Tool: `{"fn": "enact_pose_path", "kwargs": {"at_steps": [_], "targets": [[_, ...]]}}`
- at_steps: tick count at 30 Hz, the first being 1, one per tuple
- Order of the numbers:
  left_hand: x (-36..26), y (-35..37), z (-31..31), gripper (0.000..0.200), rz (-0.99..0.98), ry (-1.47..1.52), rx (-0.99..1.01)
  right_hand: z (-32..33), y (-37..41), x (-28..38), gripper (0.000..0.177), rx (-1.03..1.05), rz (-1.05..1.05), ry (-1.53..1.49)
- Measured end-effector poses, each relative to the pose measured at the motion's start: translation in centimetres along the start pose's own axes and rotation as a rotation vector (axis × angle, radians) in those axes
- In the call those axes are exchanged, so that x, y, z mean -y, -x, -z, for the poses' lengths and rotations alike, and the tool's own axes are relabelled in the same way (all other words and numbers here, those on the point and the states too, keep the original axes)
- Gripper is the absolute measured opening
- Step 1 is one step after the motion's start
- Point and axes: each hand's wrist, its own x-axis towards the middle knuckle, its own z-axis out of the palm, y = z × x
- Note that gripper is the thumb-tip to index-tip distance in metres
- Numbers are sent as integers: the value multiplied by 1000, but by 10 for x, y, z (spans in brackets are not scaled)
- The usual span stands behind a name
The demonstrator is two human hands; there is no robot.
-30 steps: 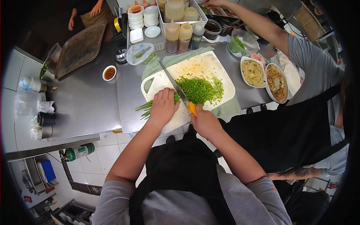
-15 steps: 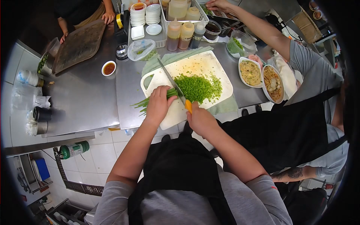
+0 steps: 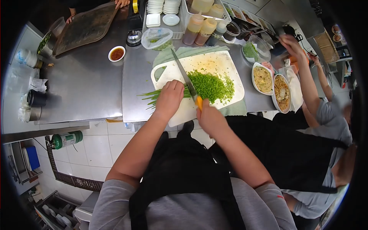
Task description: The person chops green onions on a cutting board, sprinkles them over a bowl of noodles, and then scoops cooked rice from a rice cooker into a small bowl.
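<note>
My left hand (image 3: 170, 99) is closed over a bunch of green onions (image 3: 150, 96), whose long green ends stick out to its left. My right hand (image 3: 211, 118) grips the yellow handle of a kitchen knife (image 3: 183, 71). The blade points away from me and slants to the left, its edge beside the fingers of my left hand. Right of the blade lies a heap of finely chopped green onion (image 3: 212, 86). All of this is on a white cutting board (image 3: 224, 61) with a green cloth (image 3: 235, 108) under it.
Two bowls of noodles (image 3: 263, 79) stand right of the board, near a co-worker's arm (image 3: 306, 73). Behind the board are sauce bottles (image 3: 193, 30) and a plastic tub (image 3: 157, 37). A sauce dish (image 3: 116, 54) and a large tray (image 3: 84, 28) lie to the left.
The view has shifted, so the counter sits slightly higher and further right. The co-worker's hand has left the containers at the back and moved right. My hands keep their holds.
</note>
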Motion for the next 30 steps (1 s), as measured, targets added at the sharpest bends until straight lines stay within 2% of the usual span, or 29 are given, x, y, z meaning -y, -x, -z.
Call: {"fn": "enact_pose_path", "kwargs": {"at_steps": [2,3,4,6,8,10,12,15,19,21,25,28,30], "targets": [[2,2,-1,13,-4,-4,-1,33,0,6,33,99,7,-131],[3,1,-3,13,-6,-4,-6,32,14,-8,33,44,97,-72],[2,2,-3,13,-5,3,-5,33,30,-8,33,45,92,-69],[2,1,-3,14,0,-3,-30,42,60,-3,36,195,-44,-15],[4,0,-4,13,-7,-14,-26,-4,43,-6,36,117,-46,-55],[4,2,-4,13,-16,-29,-22,-20,9,-2,36,-3,-2,15],[5,2,-3,12,-23,-13,-21,-1,3,-6,37,-20,36,-13],[8,2,-7,12,-24,-15,-40,48,44,-1,34,145,14,-2],[6,1,-6,13,-27,-11,-40,-9,23,2,33,67,-82,-15],[6,2,-4,13,-26,-14,-30,-3,-5,1,33,48,-17,-101],[9,3,-7,14,-24,-5,-27,56,48,8,34,186,-45,-17],[7,3,-5,15,-27,-14,-20,-11,34,11,34,67,-76,-20],[8,3,-4,16,-31,-11,-15,-4,13,10,34,49,-60,-32]]}}
